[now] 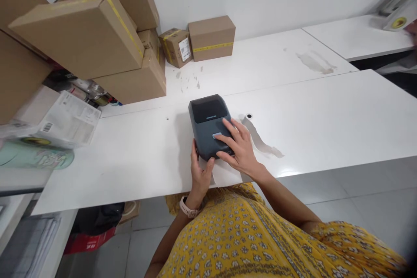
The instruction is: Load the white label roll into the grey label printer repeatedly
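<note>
A dark grey label printer [211, 128] with a glossy black window and a pale button [216, 135] rests on the white table [146, 152]. My left hand [199, 173] grips its near left corner, the thumb on the front edge and the fingers along the side. Over the top lies my right hand [239, 145], fingers spread, its index fingertip at the button and its thumb close to the front edge. Right of the printer is a small white paper roll [249, 117]. A piece of white paper [226, 173] lies between my wrists, partly hidden.
Cardboard boxes [81, 39] are stacked at the left, the upper ones tilted. Two smaller boxes, one with a label [176, 47] and one with yellow tape [211, 37], stand by the wall. A wrapped white box [68, 117] and a green cylindrical item [39, 156] are on the left.
</note>
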`<state>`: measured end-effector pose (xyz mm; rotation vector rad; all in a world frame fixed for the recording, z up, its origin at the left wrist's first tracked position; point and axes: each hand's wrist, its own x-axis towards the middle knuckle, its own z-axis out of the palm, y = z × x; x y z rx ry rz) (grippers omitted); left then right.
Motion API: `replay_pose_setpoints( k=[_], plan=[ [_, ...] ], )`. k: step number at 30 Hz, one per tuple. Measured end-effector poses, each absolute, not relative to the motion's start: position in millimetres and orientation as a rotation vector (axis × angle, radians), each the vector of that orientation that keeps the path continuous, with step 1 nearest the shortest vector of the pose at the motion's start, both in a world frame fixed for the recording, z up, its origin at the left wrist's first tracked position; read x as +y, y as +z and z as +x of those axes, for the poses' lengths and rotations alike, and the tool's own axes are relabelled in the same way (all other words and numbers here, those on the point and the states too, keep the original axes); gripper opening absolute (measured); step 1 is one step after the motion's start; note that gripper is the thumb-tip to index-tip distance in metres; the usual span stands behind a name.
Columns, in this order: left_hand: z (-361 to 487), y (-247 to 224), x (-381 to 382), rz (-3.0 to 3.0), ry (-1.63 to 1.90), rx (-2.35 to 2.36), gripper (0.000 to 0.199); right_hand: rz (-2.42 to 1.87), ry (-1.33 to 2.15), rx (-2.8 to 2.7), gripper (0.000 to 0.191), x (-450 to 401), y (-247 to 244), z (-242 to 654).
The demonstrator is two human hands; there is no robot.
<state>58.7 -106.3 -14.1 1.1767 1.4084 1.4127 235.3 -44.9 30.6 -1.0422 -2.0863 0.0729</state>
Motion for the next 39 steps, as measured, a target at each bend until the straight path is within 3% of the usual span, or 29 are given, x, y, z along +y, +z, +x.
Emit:
replay_pose_setpoints(
  k=[10, 14, 22, 26, 31, 35, 39],
  plan=[
    [53.6, -25.8, -101.3, 1.206, 1.391, 1.453, 0.099, -1.134, 0.127, -2.174, 0.028, -34.5, 47.7, 230.6],
    [54.7, -26.0, -101.9, 1.22, 1.391, 1.469, 0.099, -1.065, 0.36, -2.124, 0.033, -27.9, 40.8, 234.6],
    [52.2, -15.8, -102.3, 1.387, 1.382, 1.576, 0.092, -1.131, 0.845, -1.513, 0.052, -50.8, 5.9, 232.3],
    [50.7, -12.8, -102.6, 1.498, 1.385, 1.644, 0.087, -1.131, 0.829, -1.581, 0.057, -54.3, 13.2, 234.1],
    [38.1, 14.9, -85.7, 1.619, 1.528, 1.474, 0.062, -1.072, 0.676, -1.721, 0.066, -33.1, 45.9, 243.8],
    [20.7, 46.8, -41.9, 1.551, 1.642, 1.385, 0.055, -0.945, 0.356, -1.859, 0.07, 20.7, 90.9, 236.2],
    [12.3, 48.6, -4.0, 1.309, 1.618, 1.539, 0.048, -0.854, 0.226, -1.85, 0.071, 92.6, 133.3, 216.4]
  ],
)
